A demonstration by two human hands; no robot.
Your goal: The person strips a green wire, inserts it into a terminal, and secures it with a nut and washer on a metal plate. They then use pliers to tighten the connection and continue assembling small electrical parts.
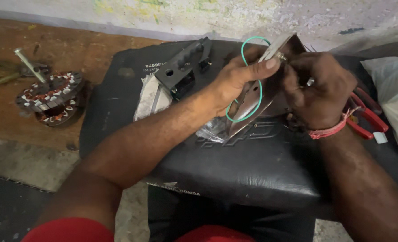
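My left hand grips a shiny metal iron soleplate held on edge over a black cushion seat. A thin green wire loops around the plate and my left hand. At the plate's upper end my right hand has its fingers pinched on a small metal fitting. A red thread band circles my right wrist.
A black plastic handle piece and clear plastic wrap lie on the cushion to the left. Red-handled pliers lie at the right by a white plastic bag. A copper-wound motor stator sits on the brown floor, far left.
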